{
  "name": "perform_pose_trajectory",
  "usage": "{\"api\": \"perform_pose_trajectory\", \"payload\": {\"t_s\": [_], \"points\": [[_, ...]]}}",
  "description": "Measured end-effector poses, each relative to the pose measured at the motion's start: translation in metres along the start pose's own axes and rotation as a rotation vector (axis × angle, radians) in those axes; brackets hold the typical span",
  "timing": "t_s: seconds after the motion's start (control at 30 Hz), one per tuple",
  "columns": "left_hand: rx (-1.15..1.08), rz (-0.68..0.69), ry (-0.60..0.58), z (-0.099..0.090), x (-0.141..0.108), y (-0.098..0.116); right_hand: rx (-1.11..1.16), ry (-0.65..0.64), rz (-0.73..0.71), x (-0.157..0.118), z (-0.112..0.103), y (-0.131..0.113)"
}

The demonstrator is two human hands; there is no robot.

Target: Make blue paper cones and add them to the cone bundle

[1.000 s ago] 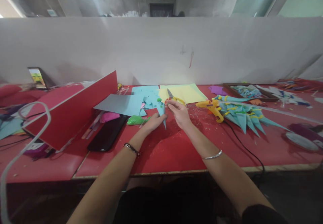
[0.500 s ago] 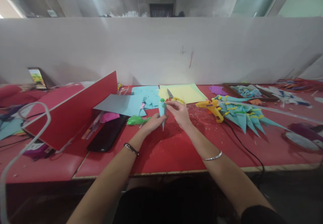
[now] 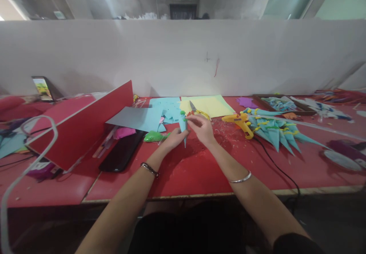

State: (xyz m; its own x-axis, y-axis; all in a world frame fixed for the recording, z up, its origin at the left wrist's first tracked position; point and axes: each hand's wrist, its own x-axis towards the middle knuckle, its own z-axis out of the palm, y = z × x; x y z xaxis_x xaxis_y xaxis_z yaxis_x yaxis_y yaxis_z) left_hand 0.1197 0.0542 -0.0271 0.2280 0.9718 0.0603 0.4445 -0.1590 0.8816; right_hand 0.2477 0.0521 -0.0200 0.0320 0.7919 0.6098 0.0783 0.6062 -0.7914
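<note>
My left hand (image 3: 175, 139) is closed around a light blue paper cone (image 3: 183, 126), held point down over the red tabletop. Green clay (image 3: 182, 113) sits at the cone's wide top end. With fingertips pinched at the cone's upper right side, my right hand (image 3: 202, 127) has a small bit of green clay (image 3: 186, 119) at its fingers. A packet of green clay (image 3: 154, 136) lies to the left of my left hand. Just behind my right hand are yellow-handled scissors (image 3: 201, 113).
A yellow glue gun (image 3: 240, 122) with a black cord lies right, beside a pile of blue cones (image 3: 277, 132) trimmed in yellow and green. On the left are a black phone (image 3: 121, 155) and an upright red board (image 3: 85, 128). Blue and yellow paper (image 3: 211, 105) lie behind.
The cone has shifted very slightly left and more of its green top shows. My right fingertips have moved slightly down along the cone's side.
</note>
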Motion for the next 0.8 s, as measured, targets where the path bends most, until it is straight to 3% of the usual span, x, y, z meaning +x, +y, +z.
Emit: {"api": "perform_pose_trajectory", "payload": {"t_s": [0.17,0.43,0.8], "points": [[0.02,0.04,-0.045,-0.0004,-0.001,0.002,0.017,-0.012,0.009,-0.0002,0.0011,0.0028],[0.064,0.13,0.001,0.0017,0.0025,-0.0067,0.019,-0.037,0.024,-0.0005,0.0018,0.0037],[0.096,0.13,-0.015,0.001,0.0003,-0.0033,0.079,-0.009,0.092,0.001,0.002,0.0097]]}}
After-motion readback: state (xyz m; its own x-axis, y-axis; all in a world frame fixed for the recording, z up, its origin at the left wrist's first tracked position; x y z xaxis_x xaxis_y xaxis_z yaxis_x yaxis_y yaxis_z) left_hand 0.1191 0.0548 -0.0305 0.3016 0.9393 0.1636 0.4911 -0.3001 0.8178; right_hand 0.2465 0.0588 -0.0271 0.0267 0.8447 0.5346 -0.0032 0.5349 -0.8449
